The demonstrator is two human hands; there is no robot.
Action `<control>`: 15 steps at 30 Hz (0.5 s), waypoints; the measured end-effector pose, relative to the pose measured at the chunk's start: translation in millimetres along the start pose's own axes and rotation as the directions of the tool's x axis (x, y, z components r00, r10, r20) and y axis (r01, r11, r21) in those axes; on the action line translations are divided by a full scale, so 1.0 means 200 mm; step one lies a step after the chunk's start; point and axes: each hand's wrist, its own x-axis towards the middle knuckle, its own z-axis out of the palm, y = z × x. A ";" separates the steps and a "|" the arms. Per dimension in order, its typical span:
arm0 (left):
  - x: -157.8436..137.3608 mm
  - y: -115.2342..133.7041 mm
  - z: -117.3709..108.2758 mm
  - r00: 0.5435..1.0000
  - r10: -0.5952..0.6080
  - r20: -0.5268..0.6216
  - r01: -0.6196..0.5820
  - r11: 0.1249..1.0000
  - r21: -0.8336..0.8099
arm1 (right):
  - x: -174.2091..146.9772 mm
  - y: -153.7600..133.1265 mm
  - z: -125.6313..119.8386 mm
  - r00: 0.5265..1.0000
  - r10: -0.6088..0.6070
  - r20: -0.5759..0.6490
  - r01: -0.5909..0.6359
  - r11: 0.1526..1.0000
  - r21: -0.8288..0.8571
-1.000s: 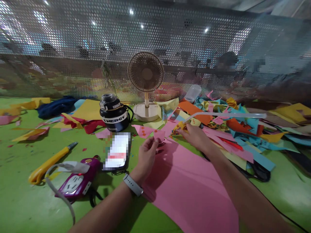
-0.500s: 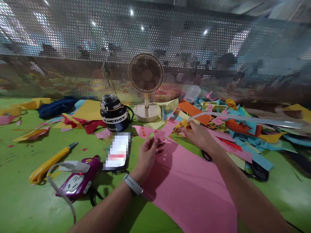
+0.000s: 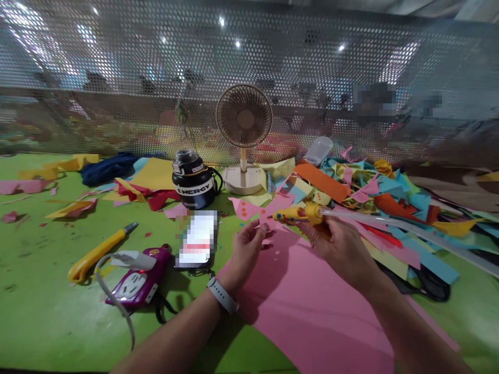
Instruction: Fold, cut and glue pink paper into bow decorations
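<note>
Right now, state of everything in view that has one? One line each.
Small pink paper: pinched in left hand
Yellow tool: gripped in right hand, clear rod at its rear
Phone: screen lit
Power strip: plug in
Bottle: upright, lid on
Fan: upright; spinning, can't tell

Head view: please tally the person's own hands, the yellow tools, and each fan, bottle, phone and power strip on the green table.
Left hand, right hand: 2
Held yellow tool, lying yellow tool: 2
Fan: 1
Bottle: 1
Phone: 1
Power strip: 1
Total: 8
</note>
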 end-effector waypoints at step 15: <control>-0.01 -0.01 0.01 0.998 0.031 0.049 -0.031 1.000 0.003 | 0.00 0.00 0.03 0.992 -0.121 -0.027 0.119 0.991 -0.058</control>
